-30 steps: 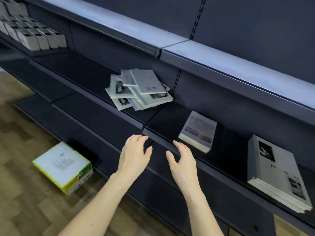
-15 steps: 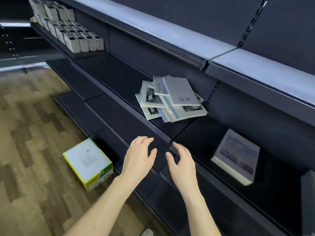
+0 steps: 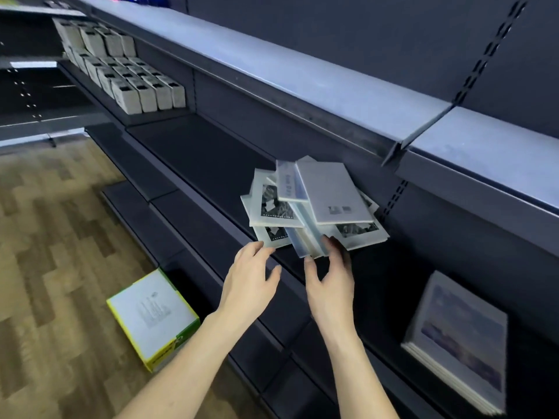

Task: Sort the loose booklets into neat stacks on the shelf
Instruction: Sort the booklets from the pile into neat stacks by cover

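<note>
We note dark metal shelving running diagonally, slotted uprights on the back panel at upper right. Pale shelf edge strip catches light. Wood-pattern floor lower left; yellow-edged box lying there. Grey cartons upper left.

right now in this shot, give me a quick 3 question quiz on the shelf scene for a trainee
1. True or false: the loose booklets already lie in a squared, neat stack.
2. Which hand has its fingertips at the near edge of the pile? A) left hand B) right hand C) neither
3. Fill in: the box with the yellow-green rim sits on the ____.

Key
1. False: they overlap at different angles on the shelf.
2. B: its fingertips meet the frontmost booklet's edge; the left hand is spread open just short of the pile.
3. Floor, below the shelves. The tidy stack lies further right on the shelf.
</note>
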A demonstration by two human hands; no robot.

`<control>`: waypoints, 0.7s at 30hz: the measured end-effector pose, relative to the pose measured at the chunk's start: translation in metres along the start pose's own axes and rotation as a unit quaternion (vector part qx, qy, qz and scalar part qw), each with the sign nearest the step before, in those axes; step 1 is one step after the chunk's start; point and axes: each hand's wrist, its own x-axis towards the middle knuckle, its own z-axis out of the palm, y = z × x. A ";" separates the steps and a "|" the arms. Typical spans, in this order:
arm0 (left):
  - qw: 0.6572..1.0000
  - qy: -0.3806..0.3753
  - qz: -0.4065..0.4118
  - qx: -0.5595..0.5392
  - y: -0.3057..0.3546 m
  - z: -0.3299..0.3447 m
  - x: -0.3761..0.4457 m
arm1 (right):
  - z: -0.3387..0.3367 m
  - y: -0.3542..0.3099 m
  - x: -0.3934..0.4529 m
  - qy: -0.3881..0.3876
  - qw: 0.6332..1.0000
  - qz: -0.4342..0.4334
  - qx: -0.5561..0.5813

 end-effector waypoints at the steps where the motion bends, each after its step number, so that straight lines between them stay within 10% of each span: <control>1: 1.000 -0.003 0.003 -0.001 0.000 0.001 0.007 | 0.004 0.002 0.008 0.005 1.000 -0.001 -0.012; 21: 0.985 -0.085 0.144 -0.051 -0.063 -0.030 0.151 | 0.080 0.006 0.112 0.140 0.952 0.076 -0.261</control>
